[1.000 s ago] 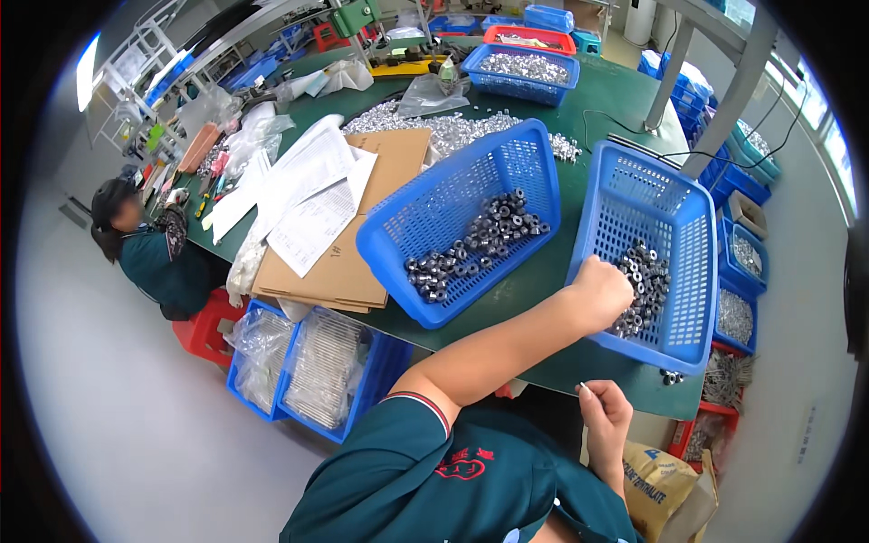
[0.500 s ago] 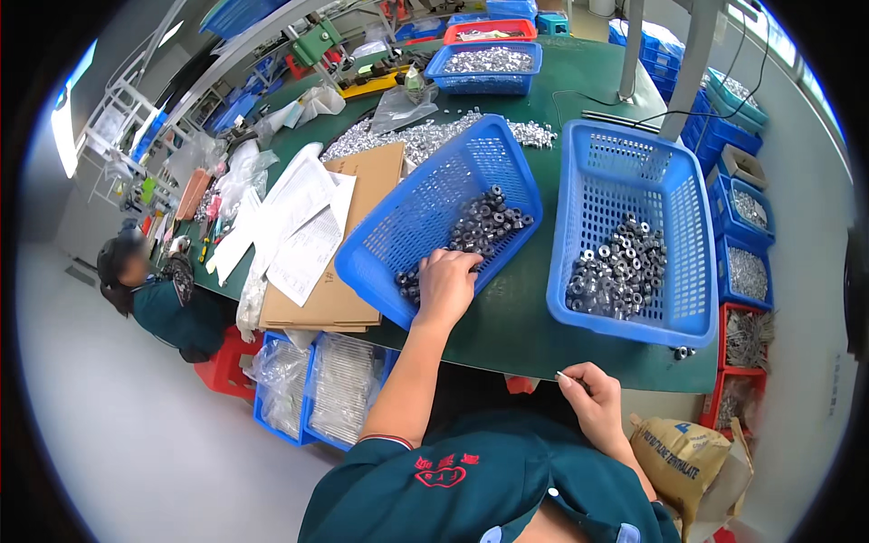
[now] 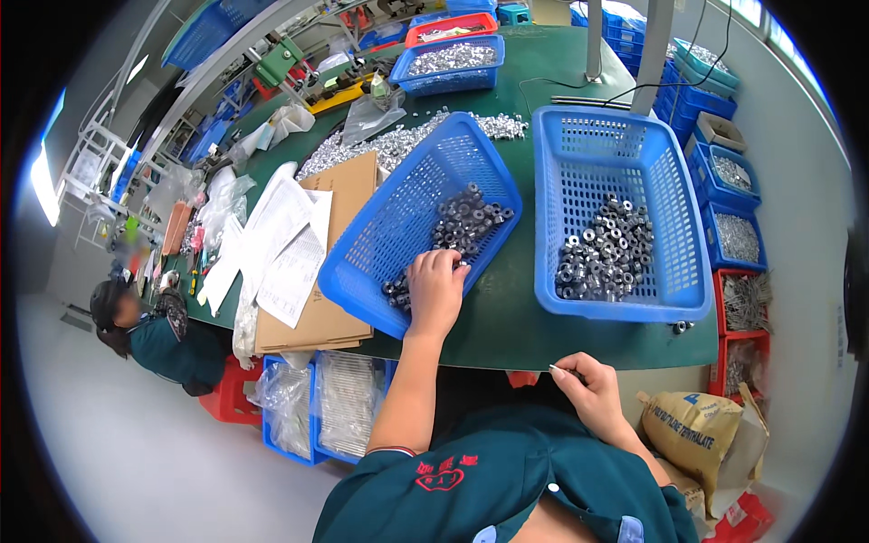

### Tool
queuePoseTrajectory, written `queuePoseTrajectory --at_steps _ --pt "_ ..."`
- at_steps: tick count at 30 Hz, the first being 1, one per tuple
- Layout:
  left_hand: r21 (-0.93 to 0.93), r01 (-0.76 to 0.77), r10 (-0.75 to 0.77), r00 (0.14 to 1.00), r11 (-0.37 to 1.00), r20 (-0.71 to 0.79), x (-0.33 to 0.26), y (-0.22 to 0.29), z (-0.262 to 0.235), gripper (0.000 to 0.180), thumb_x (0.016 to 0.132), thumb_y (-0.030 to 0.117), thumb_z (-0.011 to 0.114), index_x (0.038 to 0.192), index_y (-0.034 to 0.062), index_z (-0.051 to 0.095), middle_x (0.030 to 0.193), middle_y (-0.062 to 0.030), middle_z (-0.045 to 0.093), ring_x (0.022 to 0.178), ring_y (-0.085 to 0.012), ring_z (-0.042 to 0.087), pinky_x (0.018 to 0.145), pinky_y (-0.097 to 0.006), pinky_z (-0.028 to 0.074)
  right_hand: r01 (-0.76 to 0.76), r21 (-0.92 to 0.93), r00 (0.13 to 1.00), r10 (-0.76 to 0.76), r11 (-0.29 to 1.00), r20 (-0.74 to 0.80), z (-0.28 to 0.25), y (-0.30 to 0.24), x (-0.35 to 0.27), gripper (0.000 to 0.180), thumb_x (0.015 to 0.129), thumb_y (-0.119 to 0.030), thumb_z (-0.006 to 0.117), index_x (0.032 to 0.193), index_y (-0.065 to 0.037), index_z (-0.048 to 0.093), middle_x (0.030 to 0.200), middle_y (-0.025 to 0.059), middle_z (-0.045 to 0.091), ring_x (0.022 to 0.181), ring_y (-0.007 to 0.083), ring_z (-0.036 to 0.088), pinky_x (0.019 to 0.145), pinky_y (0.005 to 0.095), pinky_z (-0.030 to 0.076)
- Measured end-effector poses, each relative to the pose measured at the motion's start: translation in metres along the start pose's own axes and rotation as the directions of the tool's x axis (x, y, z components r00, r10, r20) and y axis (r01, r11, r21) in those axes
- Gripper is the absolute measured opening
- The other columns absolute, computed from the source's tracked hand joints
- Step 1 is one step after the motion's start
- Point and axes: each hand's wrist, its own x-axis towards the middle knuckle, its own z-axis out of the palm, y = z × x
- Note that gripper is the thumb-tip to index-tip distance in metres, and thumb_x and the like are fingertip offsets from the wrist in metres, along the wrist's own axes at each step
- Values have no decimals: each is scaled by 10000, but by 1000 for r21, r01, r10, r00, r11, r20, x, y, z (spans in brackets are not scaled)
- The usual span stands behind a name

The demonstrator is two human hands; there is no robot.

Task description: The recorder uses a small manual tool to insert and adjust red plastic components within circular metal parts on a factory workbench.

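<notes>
My left hand [image 3: 436, 288] reaches into the near end of a tilted blue mesh basket [image 3: 351, 262]. Its fingers are curled down together over small dark metal rings [image 3: 463, 220]; what lies under the fingertips is hidden. In front of my body, off the table's front edge, my right hand [image 3: 590, 394] is closed in a pinch. From its fingertips pokes the bright end of a thin rod-like piece [image 3: 554, 367], mostly hidden by the fingers. A second blue mesh basket [image 3: 625, 312] stands to the right, with similar rings [image 3: 605, 258] heaped inside.
Loose silvery parts [image 3: 398, 143] are spread behind the tilted basket. Cardboard [image 3: 358, 185] and papers [image 3: 294, 262] lie left of it. Two loose rings [image 3: 682, 327] rest near the front right edge. Stacked bins [image 3: 733, 235] line the right side. A seated person [image 3: 172, 348] is at far left.
The whole view has shifted slightly, moving the table and baskets left in the picture. My left hand stays among the rings, and my right hand keeps its pinch.
</notes>
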Motion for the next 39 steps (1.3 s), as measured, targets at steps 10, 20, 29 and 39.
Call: queuePoseTrajectory --at_steps 10,20,29,39 --pt "-916 254 76 954 310 290 -69 50 -43 287 805 -74 739 1047 -4 603 1039 -131 632 924 -176 631 810 -285 545 304 -107 952 -297 947 73 12 -31 25 74 860 -58 703 876 -11 649 672 99 632 561 188 617 517 291 471" --pt "-831 136 210 934 539 289 -75 59 -58 276 723 -15 806 953 30 661 953 -88 680 773 -167 647 673 -263 527 470 -245 882 -439 848 171 22 -24 23 71 817 -59 705 867 -46 657 653 94 633 567 266 635 510 349 493" --pt "-863 399 265 836 309 481 -81 46 -53 275 725 -79 788 961 2 673 961 -75 685 817 -111 642 678 -236 518 650 -430 760 -546 626 353 17 -35 26 107 752 -33 703 838 -74 655 606 51 572 561 246 605 510 367 471" --pt "-771 630 184 771 -89 609 -91 35 -44 299 738 -36 813 969 15 629 941 -69 666 810 -88 633 707 -217 526 582 -304 813 -542 754 212 26 -22 26 110 773 -75 739 849 -64 660 687 70 660 612 264 660 541 350 522"
